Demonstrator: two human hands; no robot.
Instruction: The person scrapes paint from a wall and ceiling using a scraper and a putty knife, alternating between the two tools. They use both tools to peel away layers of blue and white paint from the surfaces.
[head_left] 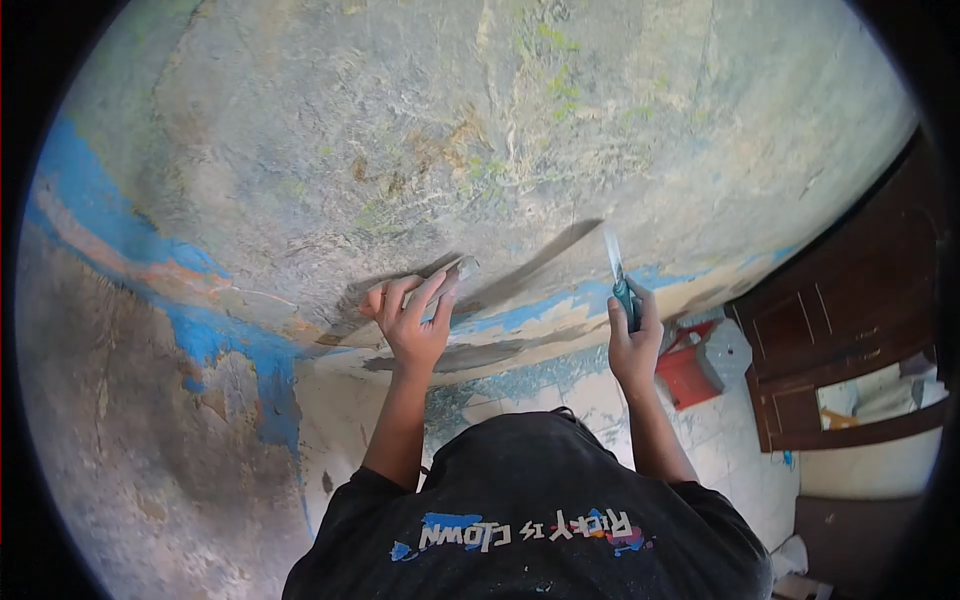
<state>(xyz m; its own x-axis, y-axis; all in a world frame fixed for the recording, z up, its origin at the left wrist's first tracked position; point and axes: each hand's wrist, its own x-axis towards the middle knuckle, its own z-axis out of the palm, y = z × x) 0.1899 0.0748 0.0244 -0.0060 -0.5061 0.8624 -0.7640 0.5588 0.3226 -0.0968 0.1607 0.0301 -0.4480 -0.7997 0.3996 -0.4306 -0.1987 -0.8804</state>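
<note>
My right hand (634, 335) grips the teal handle of a scraper (613, 247), its thin pale blade pointing up near the wall (560, 120). A long shadow stretches left from the blade tip; contact with the wall cannot be made out. My left hand (410, 322) is pressed close to the same wall, fingers bent around a greyish, flat-edged piece (462, 271) that looks dusty. Its kind is not clear, and part of it is hidden under the fingers. The wall is rough and grey, with scraped patches and traces of green.
Blue paint strips (545, 308) remain along the wall's lower part and at the left corner (275, 385). Paint flakes litter the tiled floor (590, 398). A red container (685, 375) stands at right beside a dark wooden cabinet (840, 310).
</note>
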